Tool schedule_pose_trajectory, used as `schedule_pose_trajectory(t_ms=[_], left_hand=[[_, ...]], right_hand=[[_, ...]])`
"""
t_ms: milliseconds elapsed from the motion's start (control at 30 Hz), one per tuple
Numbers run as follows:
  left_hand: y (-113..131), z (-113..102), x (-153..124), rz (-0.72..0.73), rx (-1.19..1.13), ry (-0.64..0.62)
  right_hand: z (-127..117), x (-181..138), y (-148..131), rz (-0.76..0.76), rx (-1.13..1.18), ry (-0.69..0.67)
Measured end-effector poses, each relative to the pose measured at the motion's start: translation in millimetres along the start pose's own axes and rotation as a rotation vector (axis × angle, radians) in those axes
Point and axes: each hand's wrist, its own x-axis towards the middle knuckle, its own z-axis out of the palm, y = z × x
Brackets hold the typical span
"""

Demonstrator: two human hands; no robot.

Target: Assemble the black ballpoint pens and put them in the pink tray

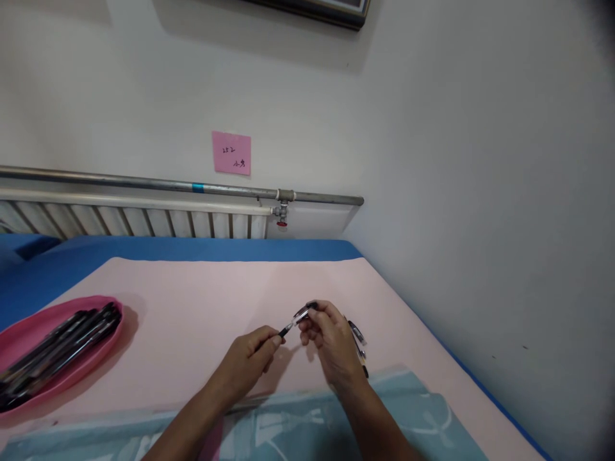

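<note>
Over the pink sheet (pixel 202 301), both my hands meet on one black and clear pen (pixel 294 322). My left hand (pixel 250 360) pinches its dark lower end. My right hand (pixel 329 339) is closed around its upper part near the clip. A couple more pens (pixel 358 338) lie on the sheet just right of my right hand, partly hidden by it.
A pink oval tray (pixel 33 320) holding several black pens (pixel 57 352) sits at the left. A pale blue patterned cloth (pixel 423 416) covers the near edge. A blue mattress border (pixel 216 248), a radiator (pixel 144 221) with a pipe, and a white wall with a pink note (pixel 231 152) lie behind.
</note>
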Motion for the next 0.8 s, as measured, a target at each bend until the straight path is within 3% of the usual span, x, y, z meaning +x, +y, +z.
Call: schedule_pose_trajectory(t_ms=[333, 567, 800], left_hand=[[1.4, -2.5, -1.7, 0.055, 0.06, -0.039], [6.8, -4.4, -3.2, 0.059, 0.167, 0.005], [-0.8, -1.6, 0.7, 0.065, 0.222, 0.032]], right_hand=[[1.6, -5.7, 11.3, 0.072, -0.35, -0.233], [2.8, -9.1, 9.3, -0.091, -0.673, -0.2], [4.0, -4.6, 12.1, -0.067, -0.768, -0.193]])
